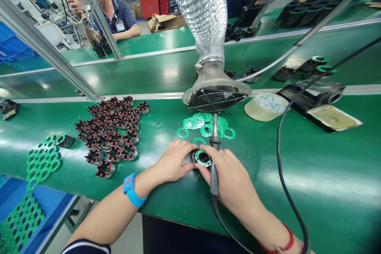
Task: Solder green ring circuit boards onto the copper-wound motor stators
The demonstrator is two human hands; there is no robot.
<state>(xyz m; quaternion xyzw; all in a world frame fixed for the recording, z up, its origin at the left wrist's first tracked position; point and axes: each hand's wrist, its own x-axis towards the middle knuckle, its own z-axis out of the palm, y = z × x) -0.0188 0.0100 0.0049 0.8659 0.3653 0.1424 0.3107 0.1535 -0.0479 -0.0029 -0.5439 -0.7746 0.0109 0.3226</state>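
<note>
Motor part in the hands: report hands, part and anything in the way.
Left hand gripping motor part. Right hand on it too, holding soldering iron. Green ring on top of part. Loose green rings close beyond, none covering it.

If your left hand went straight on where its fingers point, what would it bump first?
The round part topped by a green ring; the left hand is touching it. Past that, probably the right hand, though depth is hard to judge.
</note>
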